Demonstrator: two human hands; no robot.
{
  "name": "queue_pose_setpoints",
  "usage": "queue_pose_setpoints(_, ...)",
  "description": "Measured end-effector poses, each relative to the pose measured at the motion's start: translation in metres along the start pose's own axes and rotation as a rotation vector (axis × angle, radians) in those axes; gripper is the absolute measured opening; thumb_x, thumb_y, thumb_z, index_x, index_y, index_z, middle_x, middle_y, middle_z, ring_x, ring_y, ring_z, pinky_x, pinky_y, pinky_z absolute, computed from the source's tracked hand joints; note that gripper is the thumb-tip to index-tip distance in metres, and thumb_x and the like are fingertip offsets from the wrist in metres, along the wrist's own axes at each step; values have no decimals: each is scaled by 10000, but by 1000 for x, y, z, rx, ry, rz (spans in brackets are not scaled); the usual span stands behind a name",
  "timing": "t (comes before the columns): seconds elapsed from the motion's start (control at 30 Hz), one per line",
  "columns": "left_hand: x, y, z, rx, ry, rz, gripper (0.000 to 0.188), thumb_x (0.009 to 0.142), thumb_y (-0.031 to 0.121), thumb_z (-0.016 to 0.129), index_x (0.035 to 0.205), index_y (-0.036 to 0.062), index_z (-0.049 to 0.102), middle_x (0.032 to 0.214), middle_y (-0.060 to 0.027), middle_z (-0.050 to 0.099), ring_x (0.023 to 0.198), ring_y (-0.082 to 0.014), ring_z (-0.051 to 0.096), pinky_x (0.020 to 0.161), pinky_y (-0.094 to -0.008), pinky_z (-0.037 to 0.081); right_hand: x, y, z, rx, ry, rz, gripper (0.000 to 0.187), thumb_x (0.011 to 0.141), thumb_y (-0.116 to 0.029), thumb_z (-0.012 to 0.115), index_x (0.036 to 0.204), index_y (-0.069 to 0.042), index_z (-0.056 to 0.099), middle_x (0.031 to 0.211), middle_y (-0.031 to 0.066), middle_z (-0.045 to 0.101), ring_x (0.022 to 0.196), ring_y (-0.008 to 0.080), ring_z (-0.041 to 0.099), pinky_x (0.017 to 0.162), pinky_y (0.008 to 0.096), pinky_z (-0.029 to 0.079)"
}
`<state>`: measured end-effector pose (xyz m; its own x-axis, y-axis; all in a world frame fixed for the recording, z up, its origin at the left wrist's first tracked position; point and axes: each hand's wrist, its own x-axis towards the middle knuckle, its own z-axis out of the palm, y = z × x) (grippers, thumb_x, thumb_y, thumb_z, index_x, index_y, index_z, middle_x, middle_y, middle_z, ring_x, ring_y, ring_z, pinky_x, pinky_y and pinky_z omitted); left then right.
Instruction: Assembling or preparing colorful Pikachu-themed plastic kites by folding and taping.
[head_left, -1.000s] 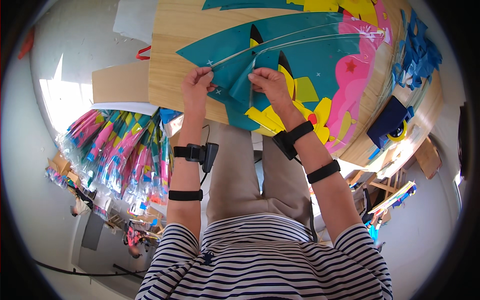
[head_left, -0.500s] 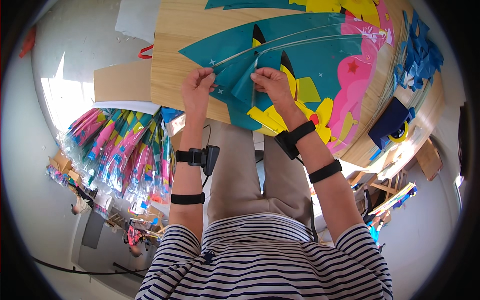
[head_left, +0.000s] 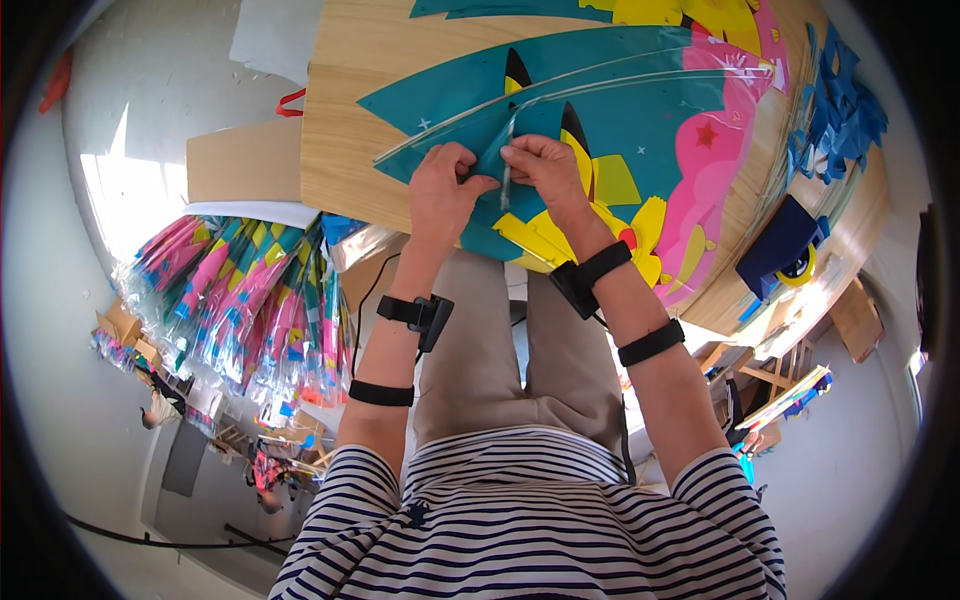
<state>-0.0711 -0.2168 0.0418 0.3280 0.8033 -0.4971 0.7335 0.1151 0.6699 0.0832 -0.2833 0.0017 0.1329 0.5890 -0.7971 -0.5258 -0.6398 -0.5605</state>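
Observation:
A teal kite [head_left: 620,100] with yellow cartoon shapes, black-tipped ears and a pink scalloped end lies over the wooden table. Thin, pale rods [head_left: 590,82] run along it in a shallow curve. My right hand [head_left: 548,172] pinches the kite's sheet by a short clear strip [head_left: 508,180], thumb against fingertips. Just left of it, my left hand [head_left: 445,195] rests over the teal sheet with its fingers bent and its thumb stretched apart toward my right hand. I see nothing held in it. Under the fingers the sheet is partly hidden.
Another kite [head_left: 650,10] lies at the table's far edge. Blue ribbons [head_left: 840,100], a dark blue piece with a yellow roll [head_left: 797,268] and thin rods are at the right. Bundled, clear-wrapped kites [head_left: 250,300] hang left beside a cardboard piece [head_left: 243,163]. People work in the background.
My left hand has let go of the sheet's edge and moved right, closer to my right hand. The lifted teal fold has dropped flatter. My right hand keeps its pinch.

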Motion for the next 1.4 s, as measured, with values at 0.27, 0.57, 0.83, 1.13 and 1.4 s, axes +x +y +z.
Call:
queue_pose_setpoints(0.27,11,-25,-2,-145,0,67,112,832,57,741,860,-30,677,695,-68,638,627,-120,603,600,-268,494,0,-2,-1,-26,3,1,117,893,-176,728,930,-67,715,788,-14,672,710,72,621,712,223,520)
queue_pose_setpoints(0.57,12,-26,-21,-663,69,-354,237,969,222,633,998,-6,692,846,-44,675,659,-134,642,596,-233,476,-4,-7,3,-41,41,10,132,896,-178,726,954,-59,726,808,7,692,722,90,639,734,236,536)
queue_pose_setpoints(0.83,8,-35,-28,-572,38,-254,189,930,198,675,984,17,685,835,-27,673,685,-124,663,614,-228,451,-4,-7,4,-52,39,7,137,899,-181,724,957,-56,728,807,18,695,725,101,647,732,245,541)
queue_pose_setpoints(1.13,18,-35,-29,-573,85,-400,132,901,120,677,976,11,670,798,-25,663,668,-115,643,623,-236,457,-4,-7,3,-62,48,0,144,900,-186,725,962,-57,731,818,24,700,734,109,656,750,250,547)
queue_pose_setpoints(1.4,-4,-13,-18,-210,239,-94,194,803,72,778,936,3,655,793,-48,659,691,-128,605,633,-295,500,-5,-6,6,-40,67,-14,157,876,-149,734,963,-19,726,800,22,687,695,103,616,682,237,515)
